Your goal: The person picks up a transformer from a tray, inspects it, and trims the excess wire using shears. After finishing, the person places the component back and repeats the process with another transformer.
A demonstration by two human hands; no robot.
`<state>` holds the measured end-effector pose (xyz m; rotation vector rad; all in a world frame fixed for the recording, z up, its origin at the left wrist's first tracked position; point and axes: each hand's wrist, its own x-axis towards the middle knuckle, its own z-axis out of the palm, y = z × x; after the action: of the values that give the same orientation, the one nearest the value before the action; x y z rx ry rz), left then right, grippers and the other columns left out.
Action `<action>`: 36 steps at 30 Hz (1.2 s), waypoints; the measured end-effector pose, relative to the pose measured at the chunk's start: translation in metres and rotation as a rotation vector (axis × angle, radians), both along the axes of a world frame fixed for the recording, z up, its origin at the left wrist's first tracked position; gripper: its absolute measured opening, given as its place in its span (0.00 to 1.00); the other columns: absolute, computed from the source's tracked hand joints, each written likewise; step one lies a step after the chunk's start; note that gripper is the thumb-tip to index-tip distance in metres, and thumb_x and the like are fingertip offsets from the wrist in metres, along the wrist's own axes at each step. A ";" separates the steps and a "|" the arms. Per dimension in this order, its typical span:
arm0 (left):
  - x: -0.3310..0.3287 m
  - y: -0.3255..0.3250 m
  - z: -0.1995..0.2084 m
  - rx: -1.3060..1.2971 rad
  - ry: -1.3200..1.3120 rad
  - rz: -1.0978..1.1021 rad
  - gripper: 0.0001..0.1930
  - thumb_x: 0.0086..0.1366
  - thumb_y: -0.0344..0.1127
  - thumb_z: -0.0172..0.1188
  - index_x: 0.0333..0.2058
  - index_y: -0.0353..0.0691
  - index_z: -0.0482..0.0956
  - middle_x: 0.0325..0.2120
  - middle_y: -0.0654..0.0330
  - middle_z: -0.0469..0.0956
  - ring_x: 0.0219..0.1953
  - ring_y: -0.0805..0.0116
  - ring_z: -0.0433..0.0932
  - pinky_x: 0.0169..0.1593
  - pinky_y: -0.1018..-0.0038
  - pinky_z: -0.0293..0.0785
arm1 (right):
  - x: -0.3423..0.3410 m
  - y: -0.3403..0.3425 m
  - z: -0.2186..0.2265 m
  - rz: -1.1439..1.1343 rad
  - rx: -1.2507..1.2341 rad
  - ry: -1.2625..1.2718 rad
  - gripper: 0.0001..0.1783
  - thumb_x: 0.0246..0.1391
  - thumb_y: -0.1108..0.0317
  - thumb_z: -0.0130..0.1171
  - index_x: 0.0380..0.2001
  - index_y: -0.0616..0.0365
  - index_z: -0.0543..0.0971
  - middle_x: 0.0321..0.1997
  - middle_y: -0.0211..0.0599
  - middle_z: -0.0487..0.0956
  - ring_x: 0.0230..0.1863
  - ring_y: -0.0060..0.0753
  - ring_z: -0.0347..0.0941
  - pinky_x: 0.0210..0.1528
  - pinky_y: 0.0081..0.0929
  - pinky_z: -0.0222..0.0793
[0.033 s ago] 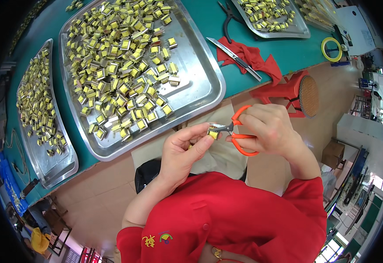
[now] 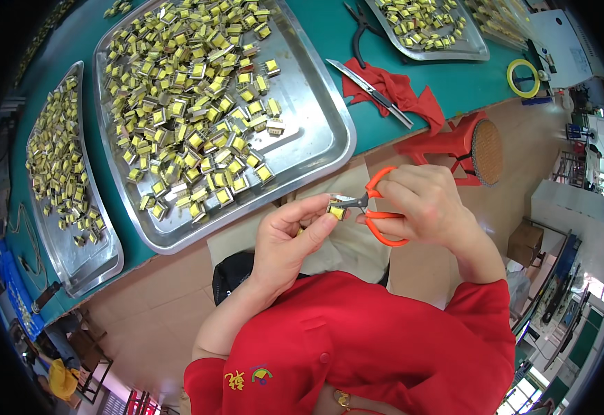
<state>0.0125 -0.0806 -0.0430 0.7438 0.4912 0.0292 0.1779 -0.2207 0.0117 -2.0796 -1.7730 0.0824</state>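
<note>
My left hand (image 2: 289, 238) pinches a small yellow-wrapped transformer (image 2: 338, 212) between thumb and fingers, just off the table's near edge. More yellow shows inside the curled fingers, mostly hidden. My right hand (image 2: 423, 204) grips a pair of scissors (image 2: 361, 201) by their orange handles. The dark blades reach left and meet the transformer at the left fingertips; whether they touch it or close on a part of it is too small to tell. Beyond both hands lies a big metal tray (image 2: 312, 114) heaped with similar transformers (image 2: 191, 138).
Further transformers fill a narrower tray (image 2: 112, 252) at left and another tray (image 2: 454, 54) at the far right. A utility knife (image 2: 371, 93) rests on a red cloth (image 2: 392, 86), near black-handled pliers (image 2: 359, 41). A yellow tape roll (image 2: 523, 78) and a red stool (image 2: 447, 142) are to the right.
</note>
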 end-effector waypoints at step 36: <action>-0.003 0.003 -0.003 -0.012 -0.093 -0.007 0.16 0.60 0.23 0.56 0.48 0.33 0.73 0.39 0.62 0.77 0.37 0.82 0.72 0.38 0.87 0.66 | 0.001 0.009 0.007 0.049 0.035 -0.022 0.19 0.27 0.59 0.69 0.18 0.56 0.70 0.14 0.32 0.66 0.14 0.33 0.64 0.15 0.28 0.56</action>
<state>0.0092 -0.0777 -0.0460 0.7287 0.4002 0.0542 0.1793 -0.2114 0.0183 -2.0204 -1.8255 0.0415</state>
